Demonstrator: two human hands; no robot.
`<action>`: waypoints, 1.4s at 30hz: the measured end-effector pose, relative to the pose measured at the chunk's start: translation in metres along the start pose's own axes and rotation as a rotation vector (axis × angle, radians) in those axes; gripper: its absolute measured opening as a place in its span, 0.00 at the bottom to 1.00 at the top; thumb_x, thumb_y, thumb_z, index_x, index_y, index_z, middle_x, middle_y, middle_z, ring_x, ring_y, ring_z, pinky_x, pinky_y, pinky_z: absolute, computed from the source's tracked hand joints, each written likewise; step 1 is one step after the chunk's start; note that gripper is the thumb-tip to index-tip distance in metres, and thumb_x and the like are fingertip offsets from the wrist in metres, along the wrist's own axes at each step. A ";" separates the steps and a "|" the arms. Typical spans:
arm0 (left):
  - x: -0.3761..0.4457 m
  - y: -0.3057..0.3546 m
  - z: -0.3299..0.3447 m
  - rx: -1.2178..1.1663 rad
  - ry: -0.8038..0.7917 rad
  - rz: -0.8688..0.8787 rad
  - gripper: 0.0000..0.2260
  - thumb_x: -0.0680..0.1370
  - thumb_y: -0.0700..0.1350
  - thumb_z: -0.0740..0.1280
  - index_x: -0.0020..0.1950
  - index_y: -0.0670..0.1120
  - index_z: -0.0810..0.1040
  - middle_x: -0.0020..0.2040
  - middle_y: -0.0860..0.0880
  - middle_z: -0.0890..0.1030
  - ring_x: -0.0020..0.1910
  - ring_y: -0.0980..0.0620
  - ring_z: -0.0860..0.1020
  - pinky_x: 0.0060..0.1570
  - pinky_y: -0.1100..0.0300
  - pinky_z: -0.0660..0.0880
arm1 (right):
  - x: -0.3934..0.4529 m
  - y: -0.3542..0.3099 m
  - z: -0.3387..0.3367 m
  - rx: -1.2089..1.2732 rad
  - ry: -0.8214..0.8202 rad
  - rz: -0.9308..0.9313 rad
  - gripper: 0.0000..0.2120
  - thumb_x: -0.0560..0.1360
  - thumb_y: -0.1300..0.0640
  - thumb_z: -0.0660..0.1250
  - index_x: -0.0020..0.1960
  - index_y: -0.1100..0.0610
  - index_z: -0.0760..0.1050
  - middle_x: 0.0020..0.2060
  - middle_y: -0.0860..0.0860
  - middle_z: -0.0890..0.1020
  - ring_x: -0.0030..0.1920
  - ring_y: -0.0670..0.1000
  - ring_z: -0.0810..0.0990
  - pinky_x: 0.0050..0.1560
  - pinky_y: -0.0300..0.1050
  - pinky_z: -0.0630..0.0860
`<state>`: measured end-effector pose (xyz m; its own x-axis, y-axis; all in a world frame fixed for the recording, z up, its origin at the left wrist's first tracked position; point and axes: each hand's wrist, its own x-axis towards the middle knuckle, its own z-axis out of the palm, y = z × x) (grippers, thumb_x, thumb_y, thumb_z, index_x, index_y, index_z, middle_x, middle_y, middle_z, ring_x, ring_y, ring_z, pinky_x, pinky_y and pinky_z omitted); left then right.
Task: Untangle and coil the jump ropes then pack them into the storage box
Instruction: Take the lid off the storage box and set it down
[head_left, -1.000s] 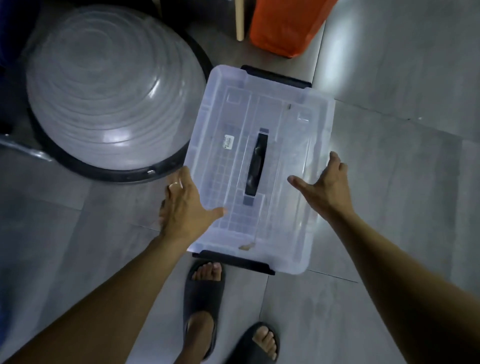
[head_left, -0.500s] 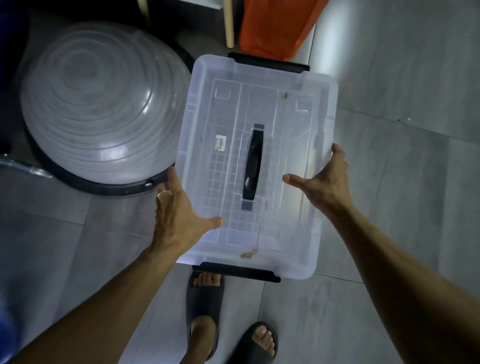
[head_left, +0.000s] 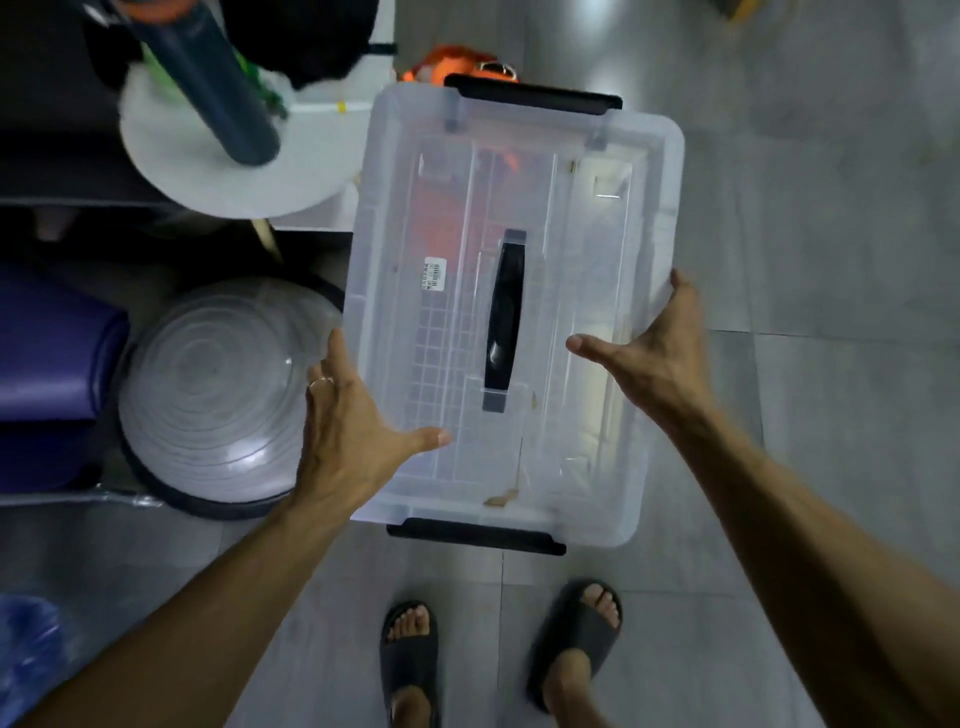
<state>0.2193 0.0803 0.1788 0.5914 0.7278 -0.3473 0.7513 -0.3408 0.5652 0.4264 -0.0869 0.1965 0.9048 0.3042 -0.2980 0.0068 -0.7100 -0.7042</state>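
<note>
At the far left a white round tabletop (head_left: 218, 171) with a dark post is seen, and below it a grey balance dome (head_left: 218, 400) on the floor. Just right of the dome, the left hand (head_left: 353, 410) is pressed against the left side of the clear storage box (head_left: 613, 171), thumb laid over the lid; the fingers are spread, not curled. The box is carried above the tiled floor (head_left: 831, 364), lid latched, with nothing clearly seen inside. It is judged light, rigid and rather slick, best taken by its side rims or the black top handle (head_left: 504, 322). The right hand (head_left: 654, 358) is likewise flattened against the right side. Open floor is left to the right; clutter crowds the left.
</note>
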 end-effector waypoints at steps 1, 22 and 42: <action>0.006 0.021 -0.004 0.003 -0.014 0.014 0.64 0.54 0.58 0.81 0.76 0.51 0.41 0.75 0.39 0.57 0.73 0.41 0.60 0.68 0.47 0.64 | 0.010 -0.006 -0.018 0.007 0.005 0.006 0.55 0.59 0.47 0.80 0.75 0.55 0.51 0.71 0.55 0.62 0.69 0.55 0.65 0.68 0.48 0.63; 0.256 0.440 0.008 -0.019 0.131 0.086 0.66 0.52 0.60 0.82 0.76 0.51 0.41 0.75 0.41 0.58 0.73 0.40 0.59 0.70 0.45 0.62 | 0.414 -0.137 -0.291 -0.029 -0.021 -0.168 0.55 0.58 0.44 0.80 0.73 0.56 0.52 0.67 0.58 0.64 0.66 0.57 0.67 0.66 0.50 0.67; 0.776 0.723 -0.020 0.011 0.141 -0.016 0.65 0.56 0.57 0.82 0.77 0.48 0.38 0.76 0.39 0.55 0.74 0.39 0.57 0.70 0.46 0.60 | 0.974 -0.347 -0.308 -0.068 -0.079 -0.199 0.53 0.62 0.43 0.78 0.74 0.57 0.49 0.71 0.58 0.61 0.70 0.60 0.63 0.66 0.51 0.65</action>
<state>1.2156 0.4108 0.3330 0.5325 0.8094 -0.2474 0.7642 -0.3342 0.5516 1.4360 0.2605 0.3493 0.8465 0.4896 -0.2092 0.2129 -0.6714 -0.7099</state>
